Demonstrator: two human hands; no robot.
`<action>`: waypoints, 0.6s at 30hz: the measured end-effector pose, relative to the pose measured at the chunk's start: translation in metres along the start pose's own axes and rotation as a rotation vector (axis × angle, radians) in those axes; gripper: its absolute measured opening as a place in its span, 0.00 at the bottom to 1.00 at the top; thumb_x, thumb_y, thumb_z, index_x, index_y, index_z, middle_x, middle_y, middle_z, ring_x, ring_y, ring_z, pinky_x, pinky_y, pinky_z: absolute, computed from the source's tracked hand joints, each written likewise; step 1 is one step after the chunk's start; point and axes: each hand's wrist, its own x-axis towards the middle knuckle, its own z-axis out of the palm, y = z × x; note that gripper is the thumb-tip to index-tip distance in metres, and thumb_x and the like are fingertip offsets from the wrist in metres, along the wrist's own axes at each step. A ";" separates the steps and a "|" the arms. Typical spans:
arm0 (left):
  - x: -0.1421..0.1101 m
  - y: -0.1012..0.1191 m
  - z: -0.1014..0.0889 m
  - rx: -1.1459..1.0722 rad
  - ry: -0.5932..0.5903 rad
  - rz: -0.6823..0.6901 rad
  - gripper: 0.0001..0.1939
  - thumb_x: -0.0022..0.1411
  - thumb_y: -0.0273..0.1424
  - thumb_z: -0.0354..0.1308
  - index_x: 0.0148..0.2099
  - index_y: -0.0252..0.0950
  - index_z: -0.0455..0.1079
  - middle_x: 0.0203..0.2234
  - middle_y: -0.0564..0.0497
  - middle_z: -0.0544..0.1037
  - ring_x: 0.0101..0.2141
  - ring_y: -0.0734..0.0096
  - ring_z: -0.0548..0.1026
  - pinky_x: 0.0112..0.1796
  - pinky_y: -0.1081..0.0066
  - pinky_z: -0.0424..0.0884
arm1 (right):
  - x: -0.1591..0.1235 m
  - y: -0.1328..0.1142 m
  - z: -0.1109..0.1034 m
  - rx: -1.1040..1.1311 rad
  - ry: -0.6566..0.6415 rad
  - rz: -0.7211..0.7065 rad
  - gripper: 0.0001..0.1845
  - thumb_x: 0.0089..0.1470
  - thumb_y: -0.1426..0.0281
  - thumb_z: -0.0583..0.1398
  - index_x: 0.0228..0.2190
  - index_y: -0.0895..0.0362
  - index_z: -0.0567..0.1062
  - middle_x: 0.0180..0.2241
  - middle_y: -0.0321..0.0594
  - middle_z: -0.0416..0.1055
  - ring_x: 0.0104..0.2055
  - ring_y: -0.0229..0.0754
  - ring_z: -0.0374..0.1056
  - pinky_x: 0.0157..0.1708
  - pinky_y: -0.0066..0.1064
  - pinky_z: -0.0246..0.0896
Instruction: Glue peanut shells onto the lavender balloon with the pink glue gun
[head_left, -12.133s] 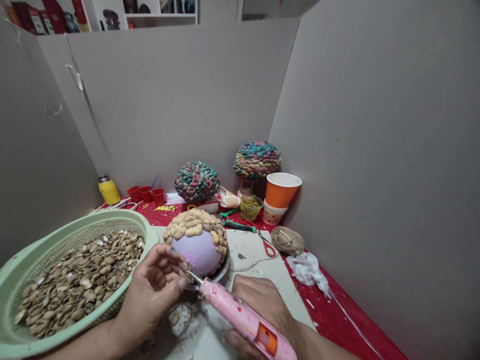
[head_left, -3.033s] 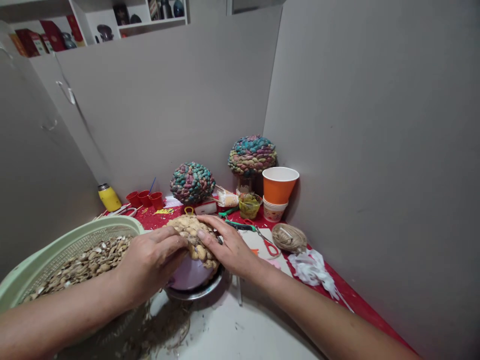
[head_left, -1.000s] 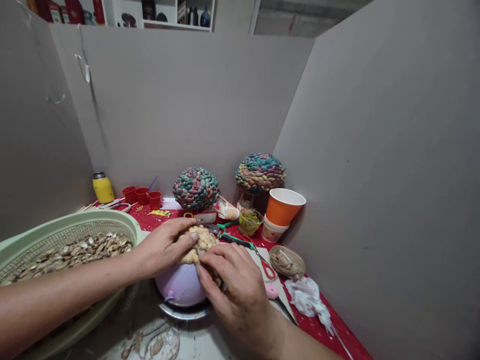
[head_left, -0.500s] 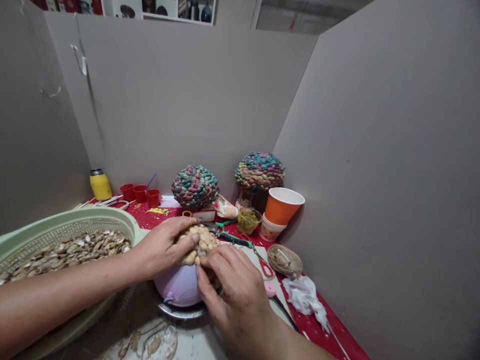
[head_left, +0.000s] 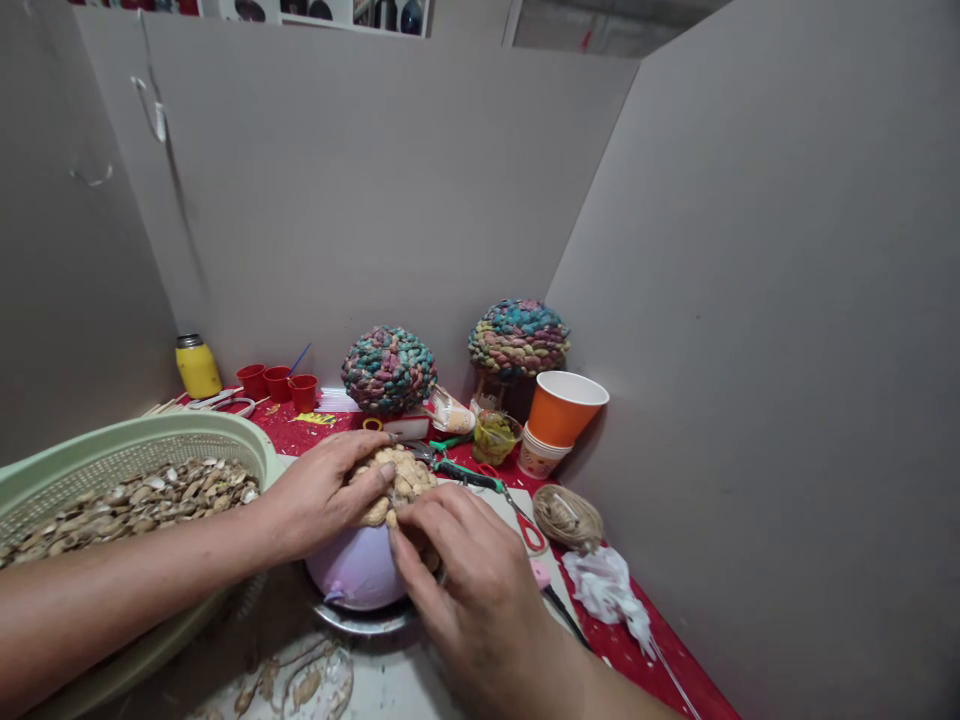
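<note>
A lilac balloon sits in a shallow metal bowl, its knot toward me. Tan peanut shells cover its upper part. My left hand is wrapped over the shell-covered left side, steadying it with thumb and fingers. At the lower edge of the shell layer, my right hand pinches a small peanut shell between thumb and forefinger, against the balloon. My right hand hides the balloon's right side.
A green basket of shells stands left. Behind are two colourful shell-covered domes, red cups and pliers. Scissors, twine, an orange paper cup and a white plastic bag lie right. Grey panels enclose the table.
The view has shifted slightly, so everything sits a little higher and to the left. Both hands keep nearly the same grip, with the right fingertips still at the shell's edge.
</note>
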 end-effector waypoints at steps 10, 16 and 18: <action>-0.004 0.001 -0.002 -0.007 -0.010 0.016 0.25 0.66 0.42 0.48 0.59 0.34 0.66 0.56 0.42 0.72 0.55 0.57 0.69 0.56 0.58 0.64 | 0.000 0.003 -0.002 0.015 -0.026 -0.029 0.08 0.62 0.77 0.53 0.32 0.58 0.70 0.32 0.41 0.67 0.34 0.45 0.63 0.36 0.37 0.59; -0.003 0.000 -0.015 0.028 -0.156 0.069 0.32 0.59 0.42 0.56 0.63 0.35 0.60 0.58 0.42 0.69 0.56 0.55 0.68 0.56 0.58 0.64 | -0.001 0.004 -0.003 0.016 -0.026 -0.029 0.09 0.63 0.77 0.53 0.31 0.58 0.70 0.30 0.41 0.67 0.34 0.44 0.63 0.35 0.36 0.59; -0.003 0.000 -0.017 0.035 -0.184 0.059 0.35 0.58 0.42 0.57 0.64 0.34 0.58 0.58 0.41 0.68 0.56 0.54 0.67 0.56 0.59 0.64 | -0.001 0.006 -0.002 0.024 -0.023 -0.032 0.09 0.63 0.77 0.54 0.31 0.58 0.70 0.30 0.41 0.67 0.33 0.43 0.63 0.35 0.36 0.59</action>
